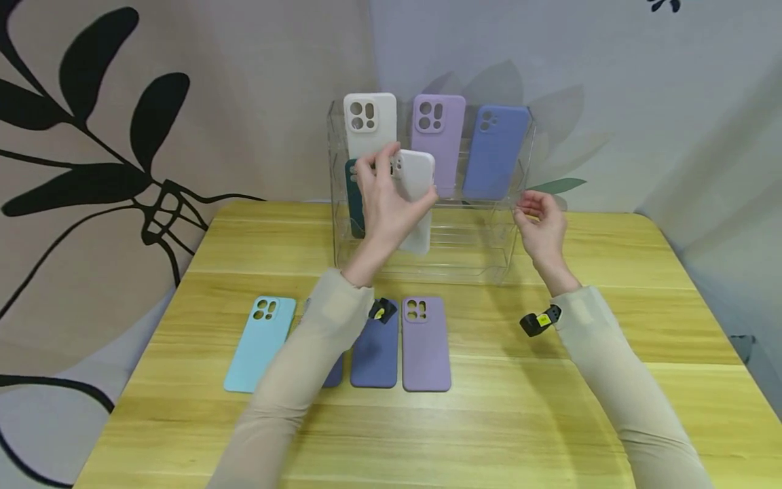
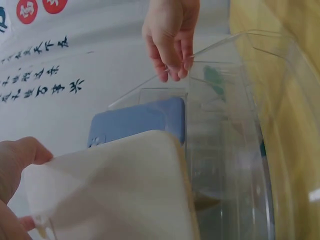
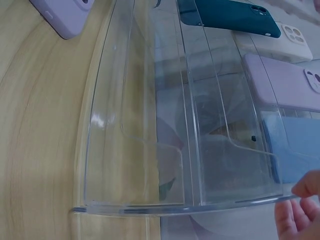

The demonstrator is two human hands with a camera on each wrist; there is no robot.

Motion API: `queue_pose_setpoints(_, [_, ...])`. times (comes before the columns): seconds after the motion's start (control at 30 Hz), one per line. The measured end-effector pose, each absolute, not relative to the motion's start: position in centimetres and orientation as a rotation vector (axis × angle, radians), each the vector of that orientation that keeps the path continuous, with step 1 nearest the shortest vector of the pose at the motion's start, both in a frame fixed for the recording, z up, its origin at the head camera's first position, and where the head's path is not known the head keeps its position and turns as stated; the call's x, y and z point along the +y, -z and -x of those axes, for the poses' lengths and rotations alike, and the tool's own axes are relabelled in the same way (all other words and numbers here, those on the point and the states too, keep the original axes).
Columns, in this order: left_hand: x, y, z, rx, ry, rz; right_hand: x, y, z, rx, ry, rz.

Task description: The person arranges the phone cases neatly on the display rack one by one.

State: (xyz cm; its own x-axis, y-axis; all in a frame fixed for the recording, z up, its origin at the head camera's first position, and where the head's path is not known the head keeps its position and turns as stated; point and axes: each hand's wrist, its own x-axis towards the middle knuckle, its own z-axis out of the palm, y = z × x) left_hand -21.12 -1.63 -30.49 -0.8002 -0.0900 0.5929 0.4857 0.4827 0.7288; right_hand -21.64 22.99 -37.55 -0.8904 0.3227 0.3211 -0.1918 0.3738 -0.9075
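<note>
My left hand (image 1: 389, 204) grips a white phone case (image 1: 418, 170) by its edges, thumb on one side and fingers on the other. It is held upright in front of the clear acrylic rack (image 1: 427, 277). In the left wrist view the white case (image 2: 115, 190) fills the lower part, with its plain side showing. My right hand (image 1: 544, 227) pinches the rack's right side panel; in the right wrist view thumb and fingers (image 3: 286, 220) meet at its edge. Left of the held case, a dark green case (image 1: 354, 204) stands in the rack, partly hidden by my hand.
On the rack's upper tier stand a white case (image 1: 371, 139), a lilac case (image 1: 440, 146) and a blue-violet case (image 1: 496, 153). Nearer on the wooden table (image 1: 519, 421) lie a light blue case (image 1: 259, 346), a dark blue case (image 1: 374, 353), a mauve case (image 1: 425, 350) and another under my left sleeve.
</note>
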Motion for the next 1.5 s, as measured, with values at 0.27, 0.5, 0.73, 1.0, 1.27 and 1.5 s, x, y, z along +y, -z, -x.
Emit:
queue_pose_setpoints(0.27, [1.0,30.1,23.0,-2.046,1.350,0.301,22.1,36.0,20.6,-2.201,-1.556,0.116])
queue_pose_setpoints(0.5, [3.2,31.1,24.6,-1.923,1.296,0.281,21.4,35.2,20.1,-2.213,-1.551,0.107])
queue_pose_setpoints(0.73, [4.6,32.5,25.2,-1.957,1.157,0.208,21.5,35.2,20.1,-2.215,-1.533,0.089])
queue_pose_setpoints(1.0, [5.2,33.6,25.3,-2.083,1.058,0.111,21.4,35.0,20.1,-2.211,-1.547,0.109])
queue_pose_setpoints(1.27, [5.4,34.0,25.2,-2.135,1.026,0.057,21.4,35.1,20.1,-2.192,-1.551,0.084])
queue_pose_setpoints(1.5, [5.6,34.1,25.4,-2.151,1.018,0.008,21.6,35.3,20.1,-2.207,-1.530,0.090])
